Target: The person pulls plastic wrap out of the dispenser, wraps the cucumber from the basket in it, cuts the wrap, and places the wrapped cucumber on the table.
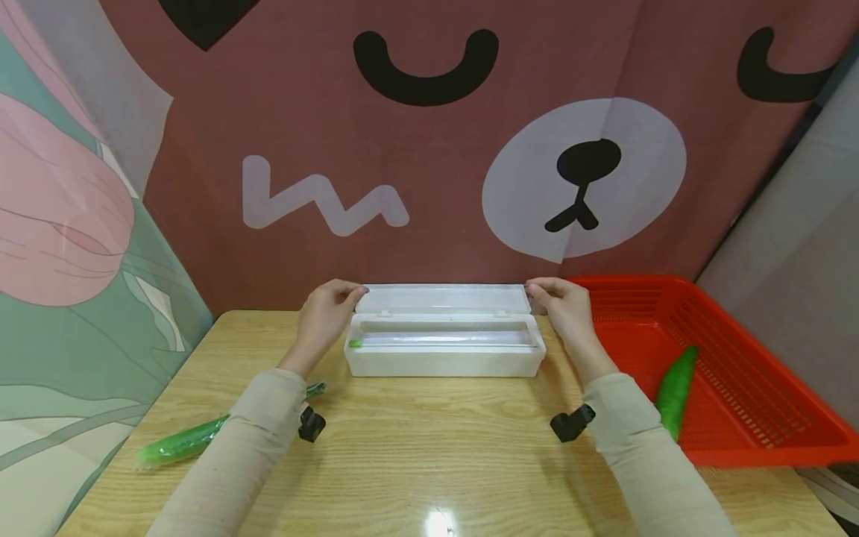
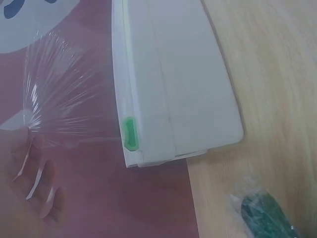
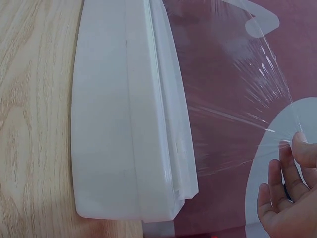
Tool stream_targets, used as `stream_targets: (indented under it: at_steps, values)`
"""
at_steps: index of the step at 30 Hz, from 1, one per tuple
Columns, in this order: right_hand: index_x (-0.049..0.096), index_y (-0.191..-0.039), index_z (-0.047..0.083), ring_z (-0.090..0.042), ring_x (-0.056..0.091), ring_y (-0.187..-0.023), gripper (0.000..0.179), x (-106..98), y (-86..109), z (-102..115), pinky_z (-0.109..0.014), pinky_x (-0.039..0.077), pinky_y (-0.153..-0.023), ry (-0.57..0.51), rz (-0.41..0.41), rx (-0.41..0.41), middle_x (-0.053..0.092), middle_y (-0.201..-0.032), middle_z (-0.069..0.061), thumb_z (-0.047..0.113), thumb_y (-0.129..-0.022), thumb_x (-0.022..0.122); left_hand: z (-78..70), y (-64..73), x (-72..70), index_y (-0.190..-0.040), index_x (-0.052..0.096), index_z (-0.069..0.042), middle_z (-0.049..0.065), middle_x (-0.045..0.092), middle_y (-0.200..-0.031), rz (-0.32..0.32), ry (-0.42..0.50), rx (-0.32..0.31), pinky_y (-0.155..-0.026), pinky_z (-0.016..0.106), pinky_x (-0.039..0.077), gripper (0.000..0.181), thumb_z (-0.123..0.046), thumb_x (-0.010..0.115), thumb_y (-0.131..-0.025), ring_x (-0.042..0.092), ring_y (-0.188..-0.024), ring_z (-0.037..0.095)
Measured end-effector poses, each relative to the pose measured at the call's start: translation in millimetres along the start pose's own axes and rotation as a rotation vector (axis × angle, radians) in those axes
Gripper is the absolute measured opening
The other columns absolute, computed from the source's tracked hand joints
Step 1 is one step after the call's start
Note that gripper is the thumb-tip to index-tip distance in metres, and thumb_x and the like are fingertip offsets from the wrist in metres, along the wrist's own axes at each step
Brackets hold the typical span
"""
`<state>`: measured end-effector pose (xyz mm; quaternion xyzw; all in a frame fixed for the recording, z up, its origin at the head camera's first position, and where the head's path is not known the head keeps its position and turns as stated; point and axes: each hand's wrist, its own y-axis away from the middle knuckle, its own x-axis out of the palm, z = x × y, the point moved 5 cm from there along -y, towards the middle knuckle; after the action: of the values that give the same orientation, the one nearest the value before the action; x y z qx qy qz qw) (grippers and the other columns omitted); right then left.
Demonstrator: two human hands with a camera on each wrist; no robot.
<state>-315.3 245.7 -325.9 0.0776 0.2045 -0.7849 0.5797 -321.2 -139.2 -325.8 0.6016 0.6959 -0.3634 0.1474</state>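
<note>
A white cling film dispenser box point(image 1: 443, 364) stands on the table with its lid point(image 1: 443, 298) raised at the back. My left hand point(image 1: 322, 321) pinches one corner of the clear cling film point(image 2: 59, 94) beyond the box's left end. At the other end my right hand point(image 1: 570, 321) pinches the opposite corner between thumb and fingers. Both wrist views show the film stretched from the box edge, its creases fanning out from each pinch. A small green slider point(image 2: 130, 134) sits on the box edge at the left end.
A film-wrapped cucumber point(image 1: 184, 441) lies on the wooden table point(image 1: 436, 447), partly hidden by my left sleeve. On the right, another cucumber point(image 1: 678, 388) lies in a red plastic basket point(image 1: 772, 451). A printed cloth point(image 1: 443, 149) hangs close behind the table.
</note>
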Motion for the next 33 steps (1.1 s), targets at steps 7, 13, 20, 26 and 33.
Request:
stream_targets:
  at_steps: [7,13,20,26,33]
  values:
    - [0.071,-0.113,-0.003,-0.010,0.059,-0.089,0.028,-2.0,0.1,2.4,-0.014,0.048,-0.074,0.009,0.011,0.016,0.070,-0.111,-0.017,0.019,-0.096,0.067,-2.0,-0.2,-2.8,-0.111,0.075,-0.018,0.003,0.070,-0.098,-0.007,-0.007,0.010,-0.065,0.038,0.047,0.028,-0.040,0.061,-0.099,0.063,-0.080,0.019]
    - [0.071,-0.115,-0.002,-0.019,0.060,-0.096,0.028,-3.8,1.4,6.9,-0.015,0.048,-0.076,-0.001,0.019,0.013,0.069,-0.113,-0.020,0.018,-0.096,0.067,-4.6,-0.3,-5.7,-0.111,0.074,-0.019,0.000,0.070,-0.102,-0.014,-0.014,0.001,-0.068,0.039,0.048,0.029,-0.041,0.060,-0.099,0.064,-0.086,0.019]
    - [0.071,-0.112,-0.003,-0.020,0.061,-0.091,0.026,-7.0,-0.1,11.1,-0.015,0.048,-0.073,0.012,0.008,-0.036,0.070,-0.108,-0.022,0.017,-0.096,0.068,-7.6,-0.6,-7.0,-0.113,0.074,-0.019,0.000,0.070,-0.107,-0.008,-0.005,-0.005,-0.068,0.039,0.048,0.031,-0.042,0.059,-0.100,0.063,-0.091,0.021]
    - [0.071,-0.114,-0.002,-0.015,0.060,-0.091,0.026,-9.3,-1.6,13.3,-0.016,0.049,-0.077,0.036,0.009,-0.037,0.069,-0.111,-0.019,0.017,-0.096,0.068,-9.6,-1.0,-8.9,-0.113,0.074,-0.021,-0.001,0.069,-0.109,-0.009,-0.014,-0.010,-0.069,0.039,0.047,0.032,-0.044,0.057,-0.100,0.062,-0.093,0.020]
    - [0.071,-0.116,0.000,-0.020,0.059,-0.096,0.028,-12.7,-0.7,19.1,-0.017,0.048,-0.078,0.057,0.015,-0.029,0.069,-0.114,-0.017,0.020,-0.097,0.067,-15.1,-3.6,-11.9,-0.113,0.074,-0.021,-0.001,0.069,-0.112,-0.020,-0.019,0.007,-0.072,0.043,0.048,0.031,-0.044,0.057,-0.100,0.062,-0.097,0.021]
